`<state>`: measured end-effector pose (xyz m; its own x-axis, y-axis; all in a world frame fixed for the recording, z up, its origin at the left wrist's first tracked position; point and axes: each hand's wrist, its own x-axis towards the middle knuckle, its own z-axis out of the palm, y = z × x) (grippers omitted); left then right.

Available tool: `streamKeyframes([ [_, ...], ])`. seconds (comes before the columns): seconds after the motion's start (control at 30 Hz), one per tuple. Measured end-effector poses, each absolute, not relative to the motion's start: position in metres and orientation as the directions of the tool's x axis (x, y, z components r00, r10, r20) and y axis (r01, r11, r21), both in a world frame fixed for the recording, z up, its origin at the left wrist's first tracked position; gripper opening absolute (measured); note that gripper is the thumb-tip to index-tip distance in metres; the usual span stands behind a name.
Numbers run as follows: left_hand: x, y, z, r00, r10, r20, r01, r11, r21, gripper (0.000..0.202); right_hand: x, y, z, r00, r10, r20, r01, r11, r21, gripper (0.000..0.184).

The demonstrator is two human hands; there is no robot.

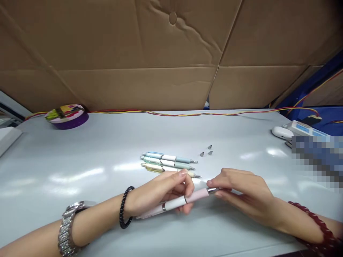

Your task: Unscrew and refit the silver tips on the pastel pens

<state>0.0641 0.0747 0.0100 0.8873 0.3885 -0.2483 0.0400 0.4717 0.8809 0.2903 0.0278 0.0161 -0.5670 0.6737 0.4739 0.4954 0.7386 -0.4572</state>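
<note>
My left hand [168, 191] holds a pink and white pen [175, 203] by its barrel, tilted with the tip end toward the right. The fingers of my right hand [241, 196] pinch the silver tip [213, 190] of that pen. Whether the tip is on tight or loose I cannot tell. Just beyond my left hand lie three pens side by side: a blue one [170, 157], a green one [171, 163] and a yellow one [158, 168], partly behind my fingers. To their right are three small silver cone tips [210, 147] on the table.
The grey-white table [107, 142] ends at a brown cardboard wall [134, 85]. Thin red and yellow wires [171, 114] run along the back edge. A round purple tin [68, 119] stands back left. At right are a power strip [308, 128] and a white rounded case [282, 132].
</note>
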Motion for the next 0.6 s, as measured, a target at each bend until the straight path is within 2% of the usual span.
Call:
streamKeyframes([
  [0.17, 0.0649, 0.0735, 0.0119, 0.876, 0.398, -0.272, 0.059, 0.472, 0.88, 0.046, 0.291, 0.0292, 0.0153, -0.587, 0.645, 0.49, 0.432, 0.761, -0.484, 0.017],
  [0.3, 0.0667, 0.0722, 0.0128, 0.858, 0.424, -0.288, 0.07, 0.459, 0.885, 0.042, 0.2914, 0.0283, 0.0171, -0.581, 0.723, 0.374, 0.462, 0.671, -0.58, 0.02],
  [0.4, 0.0671, 0.0723, 0.0117, 0.857, 0.435, -0.276, 0.064, 0.441, 0.895, 0.037, 0.2916, 0.0279, 0.0165, -0.552, 0.775, 0.307, 0.494, 0.601, -0.628, 0.012],
  [0.47, 0.0666, 0.0727, 0.0107, 0.855, 0.436, -0.279, 0.075, 0.429, 0.9, 0.033, 0.2919, 0.0284, 0.0148, -0.542, 0.775, 0.325, 0.497, 0.608, -0.619, 0.009],
  [0.6, 0.0658, 0.0735, 0.0091, 0.855, 0.431, -0.287, 0.083, 0.434, 0.897, 0.029, 0.2931, 0.0304, 0.0123, -0.566, 0.718, 0.405, 0.457, 0.682, -0.571, 0.016],
])
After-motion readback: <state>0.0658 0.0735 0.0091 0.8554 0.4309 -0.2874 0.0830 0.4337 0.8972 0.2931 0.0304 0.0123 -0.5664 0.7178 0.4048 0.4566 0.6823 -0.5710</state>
